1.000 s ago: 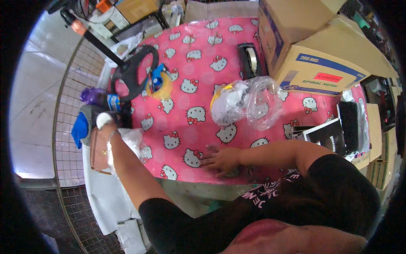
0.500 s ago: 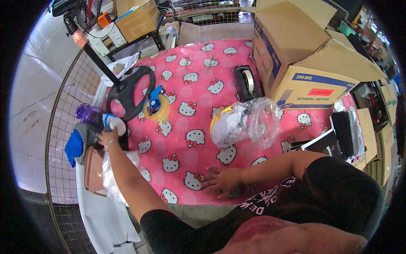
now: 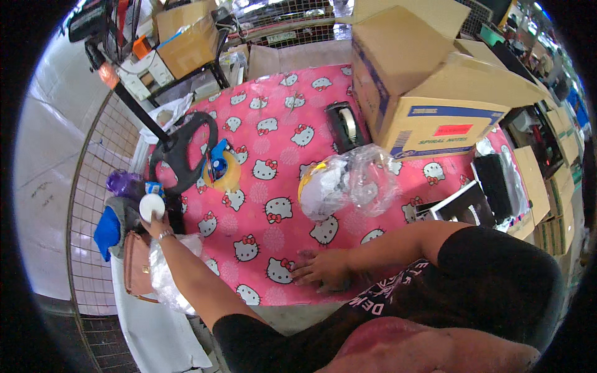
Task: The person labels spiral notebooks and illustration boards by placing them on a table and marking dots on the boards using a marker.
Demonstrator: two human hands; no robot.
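Note:
At the left end of the table my left hand [image 3: 158, 225] is closed round a white container [image 3: 152, 208], its round white end facing up and a blue part behind. A purple item [image 3: 122, 182] and a grey cloth [image 3: 132, 211] lie close beside that hand. Near the front edge my right hand [image 3: 326, 268] rests on the pink tablecloth [image 3: 273, 239], fingers stretched out and holding nothing. Beyond it sits a clear plastic bag [image 3: 373, 183] around a white and yellow item [image 3: 323, 189].
A black stand base [image 3: 208, 133] and a blue-handled tape dispenser [image 3: 222, 169] stand at the left, with a brown bag [image 3: 137, 264] nearer. A black tape dispenser [image 3: 344, 127] sits beside an open carton [image 3: 441, 121]. At the right lie a black booklet [image 3: 466, 208] and a black brush-like item [image 3: 491, 186].
My left hand has shifted slightly nearer and tilted the white container, so its round end now shows. My right hand stays on the cloth. The whole view has shifted a little.

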